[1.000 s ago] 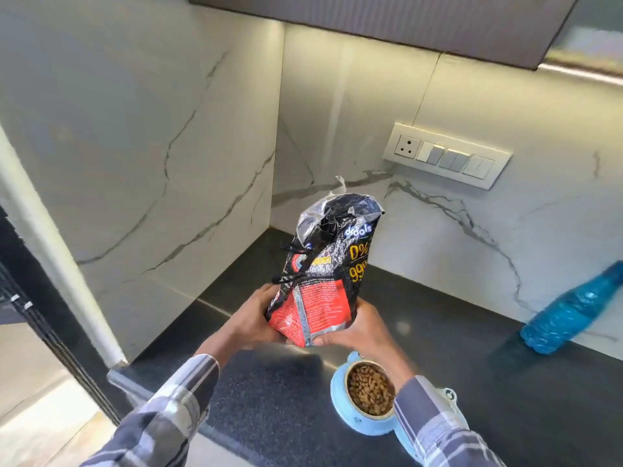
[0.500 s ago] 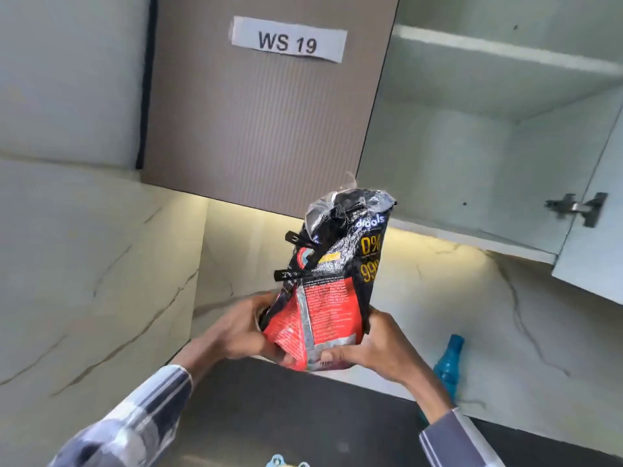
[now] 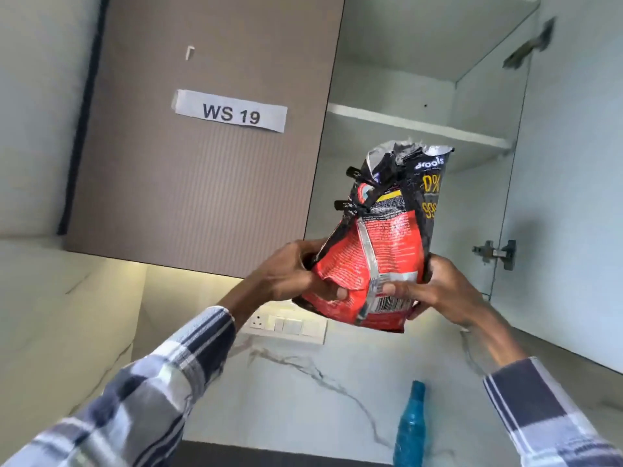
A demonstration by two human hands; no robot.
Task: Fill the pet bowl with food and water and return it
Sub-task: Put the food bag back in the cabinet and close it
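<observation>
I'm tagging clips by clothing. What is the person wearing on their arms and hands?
Both arms have long sleeves in a checked pattern of navy, grey and white. The left sleeve and the right sleeve each end at the wrist. The left hand and right hand are bare: no gloves, rings or watch visible.

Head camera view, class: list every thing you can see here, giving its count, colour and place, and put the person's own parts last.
Pet food bag: one, black and red, held up in front of the open cupboard, top crumpled.
Clips: two, black, on the bag's left edge.
Cupboard door: one, brown ribbed, closed, upper left.
Label: one, white, reads WS 19, on that door.
Open cupboard: one, pale, upper right, white shelf inside.
Switch plate: one, white, on the marble wall.
Bottle: one, blue, bottom right.
Left hand: grips the bag's lower left.
Right hand: grips the bag's lower right.
Sleeves: two, checked blue and white.
</observation>
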